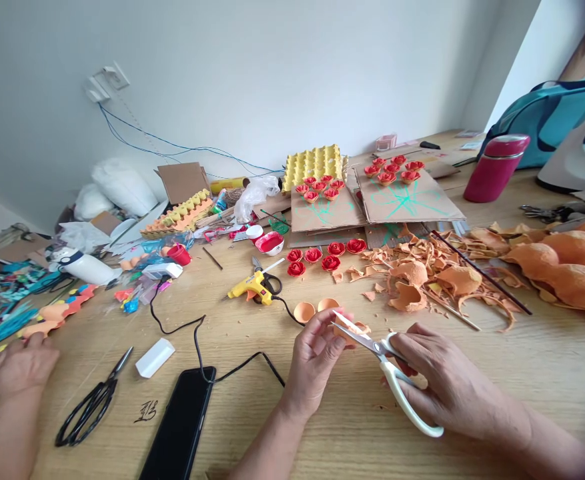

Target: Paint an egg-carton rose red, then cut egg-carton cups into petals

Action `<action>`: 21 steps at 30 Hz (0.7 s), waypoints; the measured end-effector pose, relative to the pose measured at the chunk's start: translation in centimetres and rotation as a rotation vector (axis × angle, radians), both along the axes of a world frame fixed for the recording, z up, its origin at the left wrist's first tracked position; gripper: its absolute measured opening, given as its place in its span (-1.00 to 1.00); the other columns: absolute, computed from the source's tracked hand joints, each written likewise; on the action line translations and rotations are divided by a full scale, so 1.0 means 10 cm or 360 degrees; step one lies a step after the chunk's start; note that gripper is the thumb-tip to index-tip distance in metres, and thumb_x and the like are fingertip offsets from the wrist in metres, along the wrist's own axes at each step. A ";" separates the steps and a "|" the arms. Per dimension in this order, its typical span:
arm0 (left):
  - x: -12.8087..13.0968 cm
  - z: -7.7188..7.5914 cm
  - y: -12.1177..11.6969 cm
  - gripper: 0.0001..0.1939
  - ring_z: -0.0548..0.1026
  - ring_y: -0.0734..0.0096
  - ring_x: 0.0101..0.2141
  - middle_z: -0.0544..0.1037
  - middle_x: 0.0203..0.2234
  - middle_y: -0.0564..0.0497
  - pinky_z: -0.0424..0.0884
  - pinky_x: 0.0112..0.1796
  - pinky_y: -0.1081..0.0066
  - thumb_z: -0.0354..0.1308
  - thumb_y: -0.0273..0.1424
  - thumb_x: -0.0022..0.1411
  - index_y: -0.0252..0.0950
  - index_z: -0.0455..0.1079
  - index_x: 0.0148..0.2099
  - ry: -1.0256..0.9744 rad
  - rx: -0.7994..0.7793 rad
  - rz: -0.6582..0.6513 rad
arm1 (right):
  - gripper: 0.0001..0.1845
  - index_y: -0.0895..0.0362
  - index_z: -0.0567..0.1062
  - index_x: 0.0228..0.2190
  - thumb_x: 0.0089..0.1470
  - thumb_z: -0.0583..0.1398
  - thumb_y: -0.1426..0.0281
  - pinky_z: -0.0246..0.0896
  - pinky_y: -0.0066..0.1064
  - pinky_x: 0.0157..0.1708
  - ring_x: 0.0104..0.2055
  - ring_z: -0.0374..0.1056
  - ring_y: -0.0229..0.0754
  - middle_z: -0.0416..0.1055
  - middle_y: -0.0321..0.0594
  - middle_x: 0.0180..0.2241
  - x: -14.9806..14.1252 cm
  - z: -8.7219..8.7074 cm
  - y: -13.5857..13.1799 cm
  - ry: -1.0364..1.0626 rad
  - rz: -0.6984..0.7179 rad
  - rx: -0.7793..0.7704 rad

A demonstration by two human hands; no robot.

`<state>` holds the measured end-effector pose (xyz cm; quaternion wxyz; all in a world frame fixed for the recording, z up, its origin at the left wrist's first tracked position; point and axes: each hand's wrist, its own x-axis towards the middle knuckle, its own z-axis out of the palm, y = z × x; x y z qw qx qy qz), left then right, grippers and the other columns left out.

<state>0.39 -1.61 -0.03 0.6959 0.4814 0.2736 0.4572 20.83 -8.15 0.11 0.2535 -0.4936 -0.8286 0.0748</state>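
Near the front of the table my left hand pinches a small piece of orange egg carton between thumb and fingers. My right hand is closed round the white handles of a pair of scissors. Its parted blades reach over to the carton piece, right by my left fingertips. Just behind my left hand sit two orange carton cups. Beyond them lies a yellow hot glue gun, with dark-handled scissors partly under it. Several red paper-like roses stand farther back.
Orange carton scraps and an egg tray spread on the right. Roses rest on cardboard sheets near a pink flask. A phone, black scissors and a cable lie left. Another person's hands are at far left.
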 end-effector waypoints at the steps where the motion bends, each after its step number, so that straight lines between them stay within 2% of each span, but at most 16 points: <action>1: 0.00 -0.01 0.00 -0.59 0.55 0.11 -0.04 0.55 -0.03 -0.13 0.49 -0.07 0.21 0.33 -0.25 0.19 -0.25 0.42 0.05 -0.0007 -0.0006 -0.0012 | -0.80 0.05 0.20 -0.45 0.18 0.13 0.41 0.07 -0.34 -0.40 -0.49 0.23 -0.21 0.32 -0.32 -0.52 0.00 0.00 0.01 0.0002 0.0001 -0.0002; 6: 0.00 -0.04 0.01 -0.60 0.54 0.16 -0.08 0.56 -0.08 -0.12 0.48 -0.06 0.21 0.30 -0.24 0.21 -0.25 0.40 0.05 0.0032 0.0020 -0.0056 | -0.86 0.07 0.23 -0.36 0.15 0.16 0.38 0.11 -0.28 -0.28 -0.39 0.27 -0.16 0.34 -0.27 -0.41 -0.02 0.02 0.04 0.0025 -0.0024 -0.0037; 10: 0.01 -0.04 -0.01 -0.64 0.53 0.24 -0.10 0.56 -0.14 -0.07 0.44 -0.03 0.28 0.31 -0.26 0.20 -0.24 0.42 0.02 0.0169 0.0154 0.0064 | -0.81 0.08 0.26 -0.28 0.12 0.20 0.34 0.09 -0.22 -0.21 -0.31 0.27 -0.10 0.34 -0.22 -0.33 -0.02 0.04 0.04 0.0041 -0.0067 0.0012; 15: 0.02 -0.03 -0.01 -0.67 0.54 0.24 -0.12 0.54 -0.16 -0.03 0.45 -0.05 0.24 0.30 -0.26 0.21 -0.21 0.40 0.00 0.0154 0.0145 0.0042 | -0.79 0.06 0.20 -0.37 0.14 0.19 0.33 0.08 -0.27 -0.27 -0.41 0.21 -0.17 0.29 -0.31 -0.43 -0.01 0.02 0.05 0.0030 -0.0033 -0.0016; 21: 0.02 -0.02 -0.02 -0.68 0.55 0.15 -0.06 0.53 -0.06 -0.07 0.49 -0.07 0.19 0.29 -0.28 0.22 -0.20 0.39 0.00 0.0080 0.0058 -0.0024 | -0.77 0.05 0.15 -0.43 0.21 0.12 0.33 0.08 -0.32 -0.36 -0.47 0.20 -0.21 0.28 -0.34 -0.49 -0.03 0.03 0.03 0.0006 0.0011 -0.0009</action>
